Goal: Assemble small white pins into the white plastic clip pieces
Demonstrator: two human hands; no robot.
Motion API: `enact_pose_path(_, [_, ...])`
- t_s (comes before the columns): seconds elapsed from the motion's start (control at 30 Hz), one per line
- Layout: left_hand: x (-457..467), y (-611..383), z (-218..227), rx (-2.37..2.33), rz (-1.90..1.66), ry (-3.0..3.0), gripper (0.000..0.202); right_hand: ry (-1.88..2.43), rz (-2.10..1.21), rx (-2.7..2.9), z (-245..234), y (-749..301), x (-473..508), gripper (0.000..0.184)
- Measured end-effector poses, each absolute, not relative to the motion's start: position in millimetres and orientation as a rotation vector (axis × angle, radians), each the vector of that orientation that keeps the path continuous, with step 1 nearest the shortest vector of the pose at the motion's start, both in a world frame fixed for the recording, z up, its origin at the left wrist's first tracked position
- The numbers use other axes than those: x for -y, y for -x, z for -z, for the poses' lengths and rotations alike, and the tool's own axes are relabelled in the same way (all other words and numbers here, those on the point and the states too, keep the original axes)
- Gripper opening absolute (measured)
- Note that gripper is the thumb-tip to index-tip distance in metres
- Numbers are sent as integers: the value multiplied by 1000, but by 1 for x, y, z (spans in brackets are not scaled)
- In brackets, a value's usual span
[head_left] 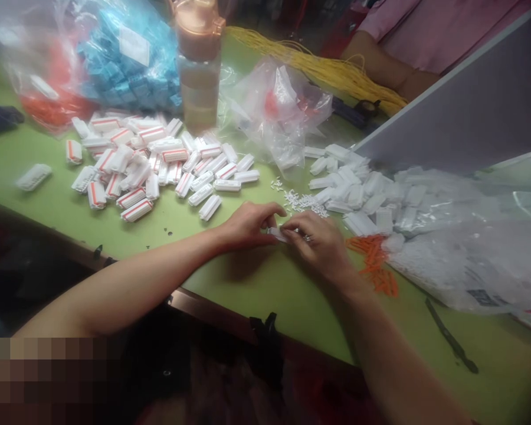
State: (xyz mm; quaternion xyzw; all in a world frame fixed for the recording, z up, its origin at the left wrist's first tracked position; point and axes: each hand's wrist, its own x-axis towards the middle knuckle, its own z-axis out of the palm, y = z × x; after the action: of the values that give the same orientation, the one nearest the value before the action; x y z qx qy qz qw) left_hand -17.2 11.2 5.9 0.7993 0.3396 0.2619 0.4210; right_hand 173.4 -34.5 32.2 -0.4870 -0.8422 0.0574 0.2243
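Note:
Near the front of the green table [239, 295], my left hand [248, 227] pinches one end of a small white plastic piece [278, 234]. My right hand [316, 239] is closed at the other end of the same piece, its fingertips partly hiding it. Just beyond my hands lies a scatter of tiny white pins [303, 202]. To the left is a heap of white plastic blocks [159, 150], many with a red-orange stripe. Plain white pieces [358, 186] are piled to the right, and thin orange strips [376, 265] lie beside my right wrist.
At the back stand a bag of blue parts [128, 71], a bag of orange parts [57, 100] and a drink bottle [199, 71]. A clear bag [478, 254] and a dark thin tool [451, 336] lie right. Behind a grey panel [446, 106], another person's arm [380, 65] is near yellow cords [310, 59].

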Motion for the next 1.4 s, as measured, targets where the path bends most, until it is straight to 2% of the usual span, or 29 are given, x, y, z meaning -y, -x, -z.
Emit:
enact_pose_path(0.2, [-11,17,-2,-834,-694,-1997,43,1291,390,2420,-37,-162,42,18])
enact_pose_path(0.3, [-11,17,-2,-832,-700,-1988,42,1249,460,2439,-40,-160,44,19])
enact_pose_path(0.5, [-10,17,-5,-844,-686,-1970,42,1243,271,2486,-43,-169,51,19])
enact_pose_path(0.7, [-11,17,-9,-872,-652,-1977,29,1572,-432,2060,-48,-181,42,25])
enact_pose_path(0.83, [-13,17,-9,-855,-629,-2040,19,1734,-410,2190,-47,-179,22,19])
enact_pose_path(1.07, [-14,16,-8,-867,-609,-2040,22,1728,-136,2688,-50,-164,0,17])
enact_pose_path(1.17, [-13,17,-8,-873,-613,-2061,23,1709,-247,2600,-53,-170,5,18])
enact_pose_path(1.33, [-13,17,-8,-862,-646,-2019,30,1707,-653,2152,-61,-176,26,20])
enact_pose_path(1.4, [-12,17,-8,-861,-641,-2001,31,1680,-694,2085,-60,-173,33,19])
